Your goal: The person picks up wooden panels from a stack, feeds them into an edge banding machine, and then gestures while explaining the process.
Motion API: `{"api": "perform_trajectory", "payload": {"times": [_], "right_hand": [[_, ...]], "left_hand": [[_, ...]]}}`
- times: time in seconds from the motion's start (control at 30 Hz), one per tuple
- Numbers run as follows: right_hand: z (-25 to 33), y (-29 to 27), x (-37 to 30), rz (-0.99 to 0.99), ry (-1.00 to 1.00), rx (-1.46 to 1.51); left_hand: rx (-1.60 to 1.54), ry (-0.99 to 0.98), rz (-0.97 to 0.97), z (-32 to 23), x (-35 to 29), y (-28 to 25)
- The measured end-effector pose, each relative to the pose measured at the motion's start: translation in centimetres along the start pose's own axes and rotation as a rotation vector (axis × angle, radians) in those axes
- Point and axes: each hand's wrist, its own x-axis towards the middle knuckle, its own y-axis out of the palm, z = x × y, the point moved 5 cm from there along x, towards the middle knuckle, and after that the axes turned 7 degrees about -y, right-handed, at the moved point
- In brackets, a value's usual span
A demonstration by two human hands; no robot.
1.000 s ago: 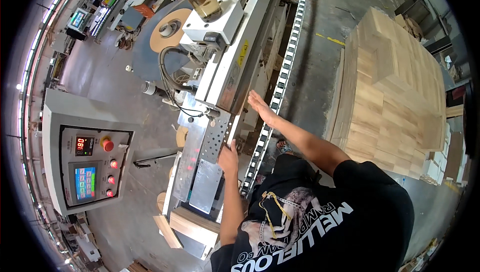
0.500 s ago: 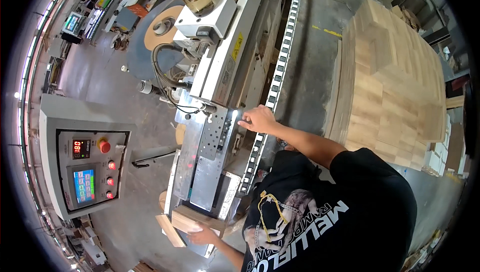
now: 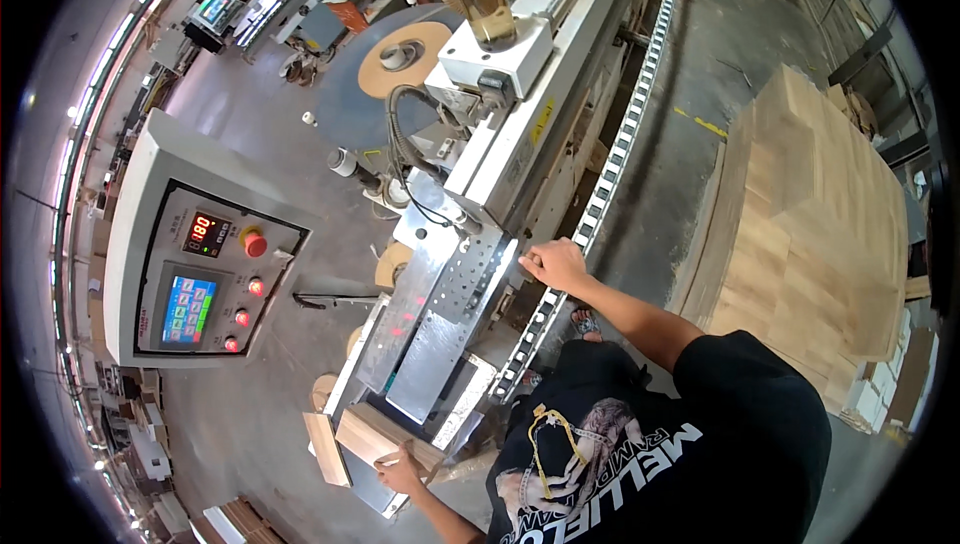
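Left hand (image 3: 400,468) grips the near end of a wood block (image 3: 385,439) at the machine's (image 3: 440,334) near end, long axis pointing up the bed. Right hand (image 3: 555,266) rests closed on the bed edge, farther along.

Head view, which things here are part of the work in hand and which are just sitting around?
In hand: left hand on wooden piece; right hand on machine bed.
Sitting around: stacked wood panels, control panel, tape roll.
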Motion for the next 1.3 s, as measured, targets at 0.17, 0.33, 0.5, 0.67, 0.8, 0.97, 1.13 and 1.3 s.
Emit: {"api": "perform_trajectory", "payload": {"times": [0.17, 0.33, 0.5, 0.67, 0.8, 0.97, 1.13, 1.3], "right_hand": [[0.1, 0.3, 0.0, 0.006, -0.012, -0.038], [-0.3, -0.1, 0.0, -0.044, -0.013, -0.048], [0.0, -0.1, 0.3, -0.088, -0.033, -0.043], [0.4, -0.1, 0.3, -0.028, 0.016, -0.036], [0.8, 0.2, 0.6, -0.024, 0.021, -0.025], [1.6, 2.0, -0.8, -0.039, 0.136, 0.293], [6.9, 7.0, -4.4, 0.000, 0.352, 0.962], [11.8, 8.5, -5.3, 0.119, 0.499, 1.493]], "left_hand": [[0.095, 0.009, -0.189, 0.2, 0.3, -0.9], [0.027, 0.159, -0.318, -3.0, -2.4, -3.7], [-0.412, 0.584, -0.097, -8.3, -7.1, -4.1], [-0.329, 0.916, 0.186, -17.7, -12.8, -2.5], [-0.358, 1.166, 0.199, -22.6, -14.6, -0.8], [-0.346, 1.304, 0.162, -28.1, -16.4, -1.2], [-0.343, 1.116, 0.023, -28.9, -16.3, -0.4], [-0.356, 1.097, 0.051, -27.1, -16.5, -0.5]]}}
